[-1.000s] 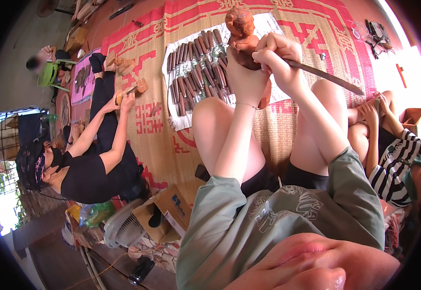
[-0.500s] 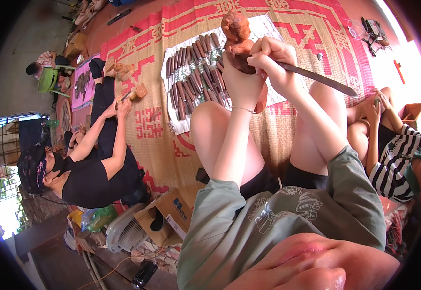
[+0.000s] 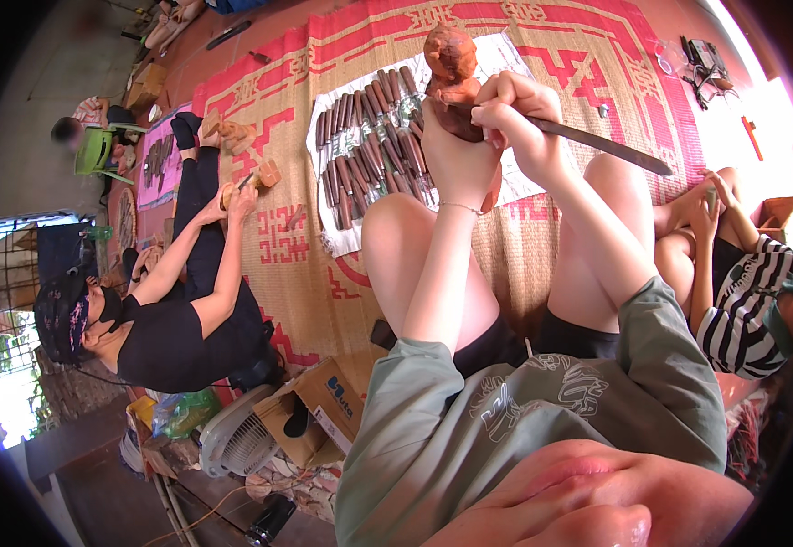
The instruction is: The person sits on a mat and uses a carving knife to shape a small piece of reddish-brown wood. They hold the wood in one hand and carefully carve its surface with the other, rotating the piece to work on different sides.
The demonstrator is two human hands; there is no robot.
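Note:
A reddish-brown carved wooden figure [image 3: 451,53] with a rounded head stands upright in front of me, beyond my knees. My left hand [image 3: 458,155] is wrapped round its lower body, which it largely hides. My right hand [image 3: 522,118] grips a long, flat, dark metal file [image 3: 606,146] whose free end points to the lower right. The fingers of this hand press close to the figure's side, and they hide where the file meets the wood. Under and left of the figure, several wooden-handled carving tools [image 3: 369,137] lie in rows on a white cloth [image 3: 344,241].
A patterned straw mat [image 3: 310,301] spreads beneath everything. At left a person in black [image 3: 173,337] works a wooden piece [image 3: 269,173]; another in stripes [image 3: 734,301] sits close at right. Behind on the left are a fan [image 3: 237,438] and a cardboard box [image 3: 324,401].
The figure has shifted slightly to the right and turned a little in my left hand. My right hand and the file have barely moved. The person at left has moved their hands slightly.

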